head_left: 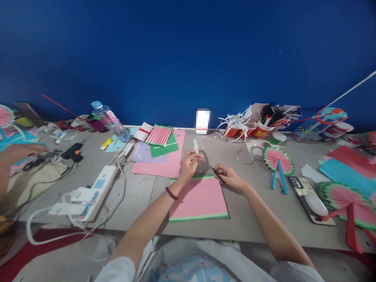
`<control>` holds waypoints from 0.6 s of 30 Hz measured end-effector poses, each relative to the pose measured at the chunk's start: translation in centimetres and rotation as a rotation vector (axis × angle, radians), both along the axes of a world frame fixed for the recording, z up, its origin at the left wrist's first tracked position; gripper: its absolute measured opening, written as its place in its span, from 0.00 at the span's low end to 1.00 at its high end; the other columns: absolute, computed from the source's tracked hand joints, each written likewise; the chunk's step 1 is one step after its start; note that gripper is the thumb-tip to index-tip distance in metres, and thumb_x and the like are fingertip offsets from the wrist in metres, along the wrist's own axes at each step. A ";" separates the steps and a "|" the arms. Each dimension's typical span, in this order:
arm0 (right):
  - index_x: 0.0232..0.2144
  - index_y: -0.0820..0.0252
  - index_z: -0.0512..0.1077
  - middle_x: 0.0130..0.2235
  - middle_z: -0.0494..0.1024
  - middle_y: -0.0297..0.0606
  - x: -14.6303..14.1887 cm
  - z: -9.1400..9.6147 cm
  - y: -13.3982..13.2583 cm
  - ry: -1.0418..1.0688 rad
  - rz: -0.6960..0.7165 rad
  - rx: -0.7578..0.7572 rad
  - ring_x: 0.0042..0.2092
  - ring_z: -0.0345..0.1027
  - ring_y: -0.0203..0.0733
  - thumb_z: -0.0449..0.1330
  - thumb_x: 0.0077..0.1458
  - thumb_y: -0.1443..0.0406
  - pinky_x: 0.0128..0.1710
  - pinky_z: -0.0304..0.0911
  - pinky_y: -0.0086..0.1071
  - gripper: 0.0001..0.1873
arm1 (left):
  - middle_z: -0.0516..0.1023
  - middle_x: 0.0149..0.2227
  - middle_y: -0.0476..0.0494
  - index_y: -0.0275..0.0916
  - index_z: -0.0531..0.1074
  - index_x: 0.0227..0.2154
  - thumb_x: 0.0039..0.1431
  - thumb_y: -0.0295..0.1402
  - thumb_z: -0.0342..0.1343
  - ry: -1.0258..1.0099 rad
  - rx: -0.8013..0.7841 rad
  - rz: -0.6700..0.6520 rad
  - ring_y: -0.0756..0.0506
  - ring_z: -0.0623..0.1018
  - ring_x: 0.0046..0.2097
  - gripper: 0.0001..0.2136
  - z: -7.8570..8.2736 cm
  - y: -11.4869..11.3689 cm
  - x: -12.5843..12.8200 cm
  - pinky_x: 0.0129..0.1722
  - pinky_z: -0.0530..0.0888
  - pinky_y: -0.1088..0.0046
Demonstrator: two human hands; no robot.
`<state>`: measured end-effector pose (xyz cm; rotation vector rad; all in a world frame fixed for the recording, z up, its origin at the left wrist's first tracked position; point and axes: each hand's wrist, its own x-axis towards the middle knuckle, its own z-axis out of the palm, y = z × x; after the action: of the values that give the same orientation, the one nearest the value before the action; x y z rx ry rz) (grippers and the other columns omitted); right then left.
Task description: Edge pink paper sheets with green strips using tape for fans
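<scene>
My left hand (189, 164), with a beaded bracelet on its wrist, is closed in a pinch. A narrow white strip (196, 145) sticks up from its fingers; its material is too small to make out. In my right hand (231, 178) is a pair of scissors (218, 175) with dark handles, the blades pointing up and left to the left fingertips. Whether the blades are apart is unclear. Below both hands, a pink sheet (198, 199) with green bands along its near and far edges lies flat on the table.
Pleated pink-and-green paper (160, 135) lies on coloured sheets near a plastic bottle (113, 122). A power strip (100, 192) with cables is at left, near another person's hand (28, 150). Watermelon-patterned paper fans (279, 159), a phone (302, 196) and cups (261, 129) stand right.
</scene>
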<state>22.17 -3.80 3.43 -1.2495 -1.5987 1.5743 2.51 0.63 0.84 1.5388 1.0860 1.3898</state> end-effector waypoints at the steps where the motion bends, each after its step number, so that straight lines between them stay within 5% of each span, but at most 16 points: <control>1: 0.29 0.57 0.62 0.21 0.57 0.24 0.0 0.0 0.0 0.023 0.006 -0.031 0.22 0.48 0.28 0.61 0.51 0.53 0.20 0.42 0.25 0.16 | 0.69 0.38 0.44 0.40 0.77 0.31 0.58 0.38 0.55 -0.003 -0.001 -0.004 0.49 0.73 0.38 0.08 0.0 -0.1 0.0 0.29 0.70 0.77; 9: 0.30 0.58 0.61 0.19 0.56 0.24 0.6 -0.8 0.1 0.293 0.133 -0.216 0.20 0.43 0.28 0.59 0.51 0.48 0.19 0.39 0.26 0.21 | 0.68 0.37 0.45 0.40 0.75 0.31 0.57 0.38 0.56 -0.080 0.020 0.059 0.50 0.73 0.35 0.07 -0.1 0.0 0.2 0.28 0.70 0.77; 18: 0.31 0.59 0.62 0.19 0.58 0.24 0.7 -1.0 0.3 0.366 0.195 -0.212 0.18 0.42 0.27 0.58 0.53 0.49 0.17 0.39 0.26 0.19 | 0.68 0.38 0.44 0.42 0.77 0.34 0.57 0.37 0.56 -0.040 0.079 0.029 0.49 0.73 0.38 0.07 0.1 -0.3 0.2 0.37 0.73 0.72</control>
<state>22.87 -3.50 2.45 -0.8571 -1.3768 2.0055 2.76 0.33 0.90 1.5496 1.0447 1.4929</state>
